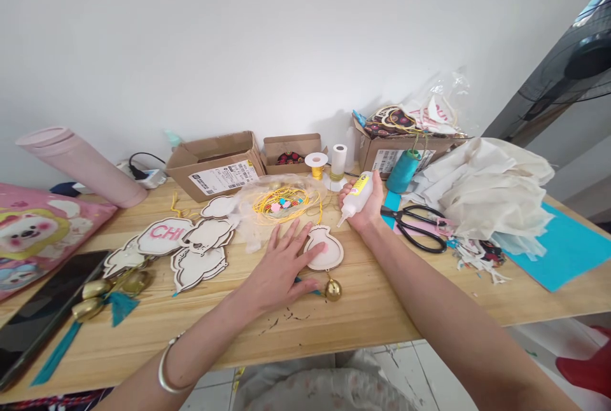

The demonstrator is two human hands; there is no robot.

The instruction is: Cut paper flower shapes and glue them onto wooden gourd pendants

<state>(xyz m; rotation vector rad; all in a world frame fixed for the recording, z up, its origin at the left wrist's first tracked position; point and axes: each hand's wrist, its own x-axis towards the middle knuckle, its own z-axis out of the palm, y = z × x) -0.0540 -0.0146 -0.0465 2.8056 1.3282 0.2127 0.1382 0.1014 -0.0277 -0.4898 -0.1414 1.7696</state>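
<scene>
My left hand (286, 264) lies with its fingers spread, the index fingertip on a pale wooden gourd-shaped piece (334, 250) near a small pink spot. A golden bell (333, 289) hangs below that piece, and a bit of teal tassel shows by my thumb. My right hand (370, 207) is wrapped round a clear glue bottle (361, 191) with a yellow label, its nozzle tilted down to the left above the tabletop. Behind the gourd piece, yellow cord (267, 204) lies coiled on clear plastic with small colored pieces inside.
Black scissors (420, 242), teal thread (403, 171) and crumpled pale fabric (491, 188) are on the right. Wooden cutouts (200, 271), bells with teal tassels (90, 299), a phone (42, 309) and a pink tumbler (86, 166) stand or lie left. Cardboard boxes (214, 169) line the wall.
</scene>
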